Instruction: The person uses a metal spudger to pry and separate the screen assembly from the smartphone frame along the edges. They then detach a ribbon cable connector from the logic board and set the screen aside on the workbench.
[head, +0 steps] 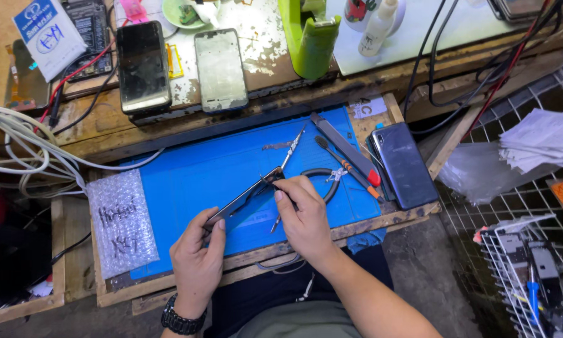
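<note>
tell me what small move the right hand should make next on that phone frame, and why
Probably ease the right hand a little further along the top edge of the phone frame. Its fingertips already pinch that raised end, the left hand steadies the lower end above the blue mat, and the tweezers lie unused.

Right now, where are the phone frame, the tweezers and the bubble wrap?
phone frame [244, 203], head view, bare long edge.
tweezers [292, 147], head view, mid-shaft on the mat.
bubble wrap [120, 219], head view, centre of sheet.

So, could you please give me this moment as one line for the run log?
left hand: holds phone frame edge-up | right hand: pinches frame's upper end | under: blue mat | nearby: tweezers, dark phone
</note>
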